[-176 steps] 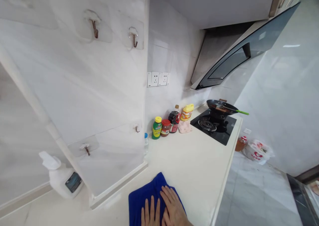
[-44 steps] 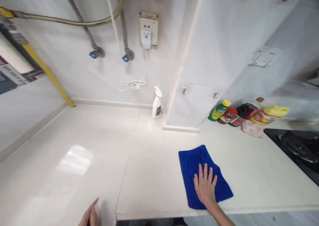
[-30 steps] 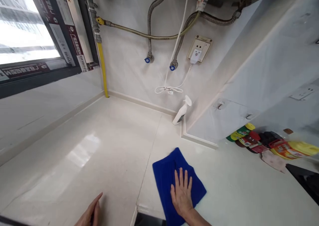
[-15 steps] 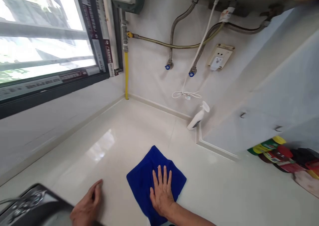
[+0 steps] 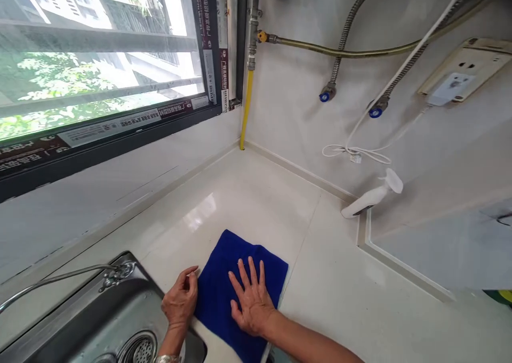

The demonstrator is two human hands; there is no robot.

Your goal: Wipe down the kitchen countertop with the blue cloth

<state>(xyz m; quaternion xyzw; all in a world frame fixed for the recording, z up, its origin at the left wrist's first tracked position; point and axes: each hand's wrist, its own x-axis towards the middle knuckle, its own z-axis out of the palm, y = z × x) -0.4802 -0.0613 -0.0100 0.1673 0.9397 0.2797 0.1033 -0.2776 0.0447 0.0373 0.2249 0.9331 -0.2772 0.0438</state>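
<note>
A blue cloth point(image 5: 218, 293) lies flat on the cream countertop point(image 5: 256, 203) beside the sink. My right hand point(image 5: 250, 299) presses flat on the cloth with its fingers spread. My left hand point(image 5: 181, 300) rests at the cloth's left edge, fingers curled and touching the counter next to the sink rim; it holds nothing that I can see.
A steel sink point(image 5: 100, 320) with a thin tap point(image 5: 60, 280) sits at the lower left. A white spray bottle point(image 5: 370, 198) stands by the wall corner at right. A window point(image 5: 96, 59), a yellow pipe point(image 5: 246, 110), hoses and a socket point(image 5: 464, 72) line the walls.
My right hand has slid the blue cloth leftward along the counter, from near the jars and stove to beside the sink. My left hand has come up to the cloth's edge.
</note>
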